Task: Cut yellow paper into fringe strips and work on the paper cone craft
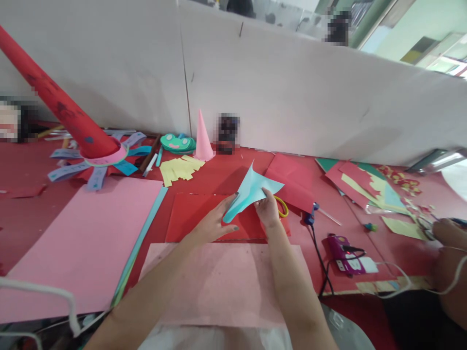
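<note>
A sheet of light blue paper (251,189), partly rolled towards a cone with a pointed tip and flaring corners, is held above the table. My left hand (215,221) cradles its narrow lower left end, fingers along the side and thumb below. On the right edge, my right hand (268,209) grips the paper with the thumb on top. Beneath both hands lie a red sheet (186,214) and, nearer me, a pale pink sheet (219,282). The yellow handle of what looks like scissors (282,206) shows just right of my right hand.
A pink paper cone (203,138) stands at the back beside yellow paper strips (178,170) and green cut-outs (177,143). A tall red cone (69,107) leans at left, above stacked pink sheets (83,238). Right are a cabled purple device (346,255) and another person's hand (450,233).
</note>
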{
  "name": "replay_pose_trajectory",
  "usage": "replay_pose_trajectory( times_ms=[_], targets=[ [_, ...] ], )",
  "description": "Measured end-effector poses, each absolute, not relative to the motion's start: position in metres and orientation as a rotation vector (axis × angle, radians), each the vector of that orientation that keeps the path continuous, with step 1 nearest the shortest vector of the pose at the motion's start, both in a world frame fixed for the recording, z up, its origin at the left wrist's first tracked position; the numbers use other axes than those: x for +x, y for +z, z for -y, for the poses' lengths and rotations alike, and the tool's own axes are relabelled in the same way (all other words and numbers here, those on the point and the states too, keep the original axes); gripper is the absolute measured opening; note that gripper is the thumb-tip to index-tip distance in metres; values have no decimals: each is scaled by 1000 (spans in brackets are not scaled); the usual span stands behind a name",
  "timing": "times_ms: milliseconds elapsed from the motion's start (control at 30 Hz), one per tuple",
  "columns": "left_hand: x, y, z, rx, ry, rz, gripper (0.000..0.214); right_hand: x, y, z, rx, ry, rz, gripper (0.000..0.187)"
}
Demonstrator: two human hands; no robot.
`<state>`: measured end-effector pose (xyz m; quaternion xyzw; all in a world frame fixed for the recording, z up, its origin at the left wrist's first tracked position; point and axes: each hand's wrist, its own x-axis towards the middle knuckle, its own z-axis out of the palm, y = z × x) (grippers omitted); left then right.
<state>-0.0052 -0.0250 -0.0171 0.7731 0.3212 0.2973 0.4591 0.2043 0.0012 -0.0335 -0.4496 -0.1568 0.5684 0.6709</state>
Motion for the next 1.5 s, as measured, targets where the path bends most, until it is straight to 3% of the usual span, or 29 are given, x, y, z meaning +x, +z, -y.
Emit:
replay_pose_trajectory(
  times_ms=[100, 233, 333, 533, 667, 800, 967, 1500],
  targets=[
    [-1, -15, 26, 1960, 745, -960, 82, 202, -29, 0, -952, 1346, 264, 13],
    [2, -20, 24, 1887, 985, -1141, 47, 198, -23, 2, -921, 1399, 327, 17],
    [2, -26, 19, 1607, 1134, -1261, 38, 195, -18, 6, -881, 1461, 496, 29],
    [-1, -23, 8, 890, 1385, -1074, 40, 180, -23, 15, -887, 1682, 962, 33],
    [1, -18, 6, 699, 1405, -903, 39, 161, -32, 15, -841, 1643, 929, 43],
    [1, -20, 6, 720, 1302, -1004, 40, 151, -33, 13, -814, 1431, 703, 47],
    [-2, -21, 6, 836, 1221, -1148, 42, 158, -27, 8, -888, 1215, 459, 39],
    [-6, -12, 8, 1073, 1239, -1380, 37, 162, -35, 5, -880, 1222, 395, 36]
  ],
)
